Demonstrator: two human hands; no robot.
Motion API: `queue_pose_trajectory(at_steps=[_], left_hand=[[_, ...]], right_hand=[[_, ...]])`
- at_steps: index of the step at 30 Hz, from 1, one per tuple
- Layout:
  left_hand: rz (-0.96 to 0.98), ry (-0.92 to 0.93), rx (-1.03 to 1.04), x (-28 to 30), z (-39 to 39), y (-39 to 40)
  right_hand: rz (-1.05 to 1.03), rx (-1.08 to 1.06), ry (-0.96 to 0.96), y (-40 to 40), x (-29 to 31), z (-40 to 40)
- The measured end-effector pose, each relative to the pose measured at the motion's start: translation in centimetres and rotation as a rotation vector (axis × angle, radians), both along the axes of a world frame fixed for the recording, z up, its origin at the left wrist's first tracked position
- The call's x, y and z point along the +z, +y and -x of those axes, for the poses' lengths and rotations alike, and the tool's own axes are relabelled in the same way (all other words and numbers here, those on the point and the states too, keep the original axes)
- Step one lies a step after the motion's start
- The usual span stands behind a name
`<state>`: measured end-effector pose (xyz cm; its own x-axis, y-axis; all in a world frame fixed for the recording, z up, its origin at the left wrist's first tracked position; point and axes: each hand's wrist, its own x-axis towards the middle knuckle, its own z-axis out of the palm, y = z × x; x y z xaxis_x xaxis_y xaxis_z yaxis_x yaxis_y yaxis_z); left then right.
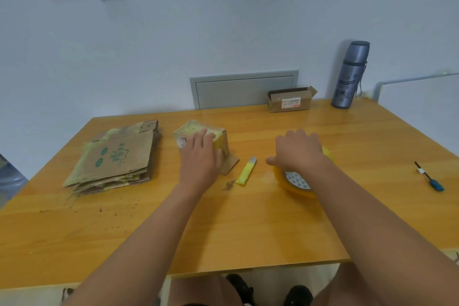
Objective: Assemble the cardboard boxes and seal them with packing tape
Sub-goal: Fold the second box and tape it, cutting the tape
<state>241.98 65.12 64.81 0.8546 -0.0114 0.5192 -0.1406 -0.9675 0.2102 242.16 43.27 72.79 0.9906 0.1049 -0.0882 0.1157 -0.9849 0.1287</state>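
head view: wooden table [248, 231] against a pale wall. left hand [200, 156] laid palm-down on a small assembled box [218, 135] wrapped in yellowish tape, fingers fairly straight and spread over its top and near side, pressing rather than pinching. loose cardboard flap [229, 165] jutting out at the box's base, flat on the wood. just right of it, a yellow utility knife [246, 171], blade end pointing away, with brown crumbs [228, 185] beside its near end. right hand [298, 150] draped over a roll of yellowish packing tape [295, 182] lying on the table, fingers curved over the far rim, thumb out to the left; whether actually gripping, cannot tell. stack of flattened cardboard boxes [116, 159] with green print at far left, well apart from the hands. at the back edge, a small open carton [290, 100] and a grey flask [350, 74]. blue-handled tool [429, 177] at far right.
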Motion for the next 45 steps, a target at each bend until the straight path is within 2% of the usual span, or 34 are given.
queue_pose_trajectory(at_steps=[2,4,6,8,11,13,16,19,21,25,28,30,34,38,41,45], left_hand=[[-0.037,-0.126,-0.124,-0.7,0.8,-2.0],[-0.039,0.056,-0.185,-1.4,1.5,-4.2],[-0.066,0.312,-0.114,-2.2,1.5,-5.6],[-0.037,0.419,-0.046,-2.5,1.1,-6.3],[0.104,0.507,0.003,-2.3,0.4,-6.6],[0.273,0.546,0.002,-2.2,0.2,-6.4],[0.725,0.467,-0.070,-2.0,0.7,-6.1],[1.196,0.360,-0.217,-0.6,1.9,-6.0],[1.312,0.330,-0.319,0.7,2.4,-6.2],[1.271,0.304,-0.434,2.5,2.8,-6.6],[1.187,0.306,-0.425,2.6,3.1,-7.2],[1.084,0.350,-0.435,2.2,3.0,-7.8],[0.866,0.596,-0.448,0.6,2.0,-9.0],[0.713,0.697,-0.441,-0.9,0.6,-9.3],[0.650,0.732,-0.450,-1.7,-0.6,-9.0],[0.486,0.779,-0.501,-1.2,-1.4,-9.0]], right_hand=[[-0.001,0.038,-0.121,0.6,-0.5,0.1],[-0.028,0.082,-0.226,1.2,-0.6,0.3],[-0.057,0.131,-0.290,1.6,-0.4,0.7],[-0.084,0.160,-0.314,1.8,-0.3,1.0],[-0.105,0.201,-0.347,1.8,-0.5,1.3],[-0.108,0.238,-0.413,1.7,-0.8,1.5],[-0.123,0.310,-0.465,1.7,-1.2,1.7],[-0.158,0.411,-0.364,1.6,-1.7,1.4],[-0.203,0.470,-0.320,1.6,-1.9,1.3],[-0.324,0.503,-0.501,1.0,-2.3,0.8],[-0.410,0.423,-0.639,-0.8,-2.1,0.2],[-0.470,0.308,-0.589,-2.3,-2.0,0.3],[-0.413,0.125,-0.342,-4.0,-2.6,0.9],[-0.561,0.026,-0.264,-5.0,-2.3,1.1],[-0.664,0.048,-0.259,-5.5,-2.4,1.5],[-0.604,0.194,-0.338,-5.5,-2.9,2.3]])
